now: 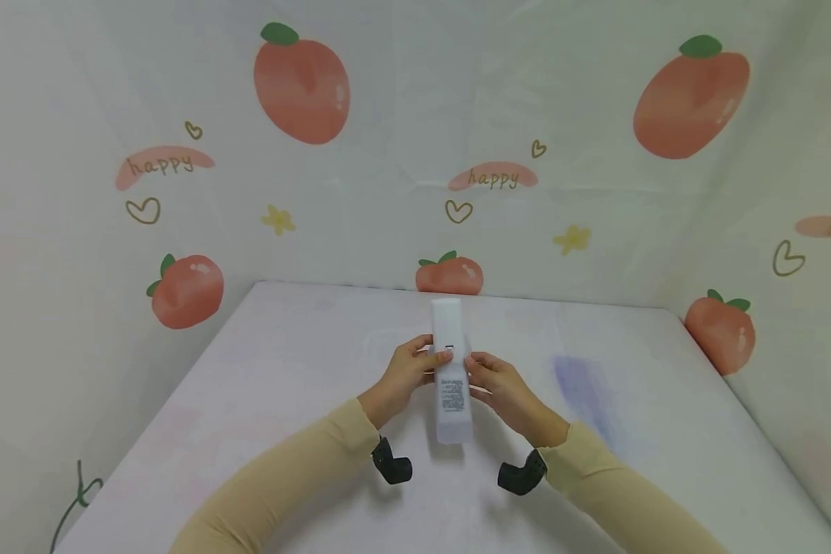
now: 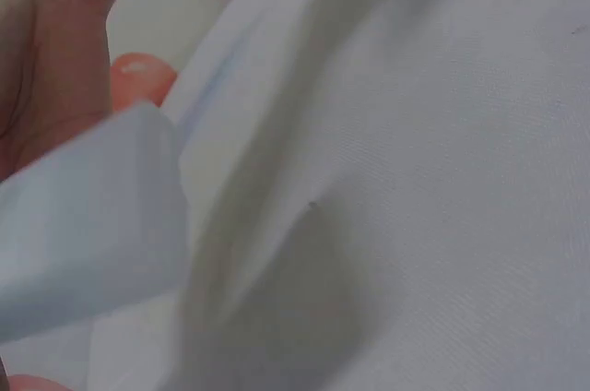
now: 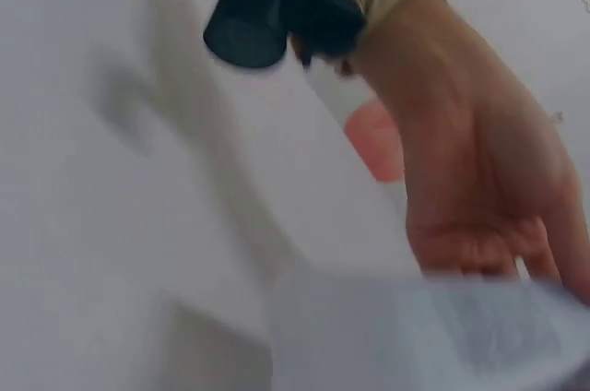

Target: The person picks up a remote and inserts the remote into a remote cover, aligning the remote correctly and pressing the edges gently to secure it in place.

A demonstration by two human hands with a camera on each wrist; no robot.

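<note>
A long, narrow white plastic bottle (image 1: 453,427) with small dark print on its lower half is held off the table in the head view. My left hand (image 1: 402,377) grips its left side, the thumb lying across the front near the middle and other fingers partly hidden behind. On the opposite side, my right hand (image 1: 508,388) holds the right edge with curled fingers. The bottle's end (image 2: 101,225) fills the lower left of the left wrist view, blurred. Its pale body (image 3: 406,331) crosses the bottom of the right wrist view, below a hand.
The pale table (image 1: 284,431) carries a blurred violet patch (image 1: 585,392) to the right. Behind stands a white curtain (image 1: 402,115) printed with red fruit. Black cameras (image 1: 392,464) are strapped at both wrists. A green cord (image 1: 79,492) hangs at lower left.
</note>
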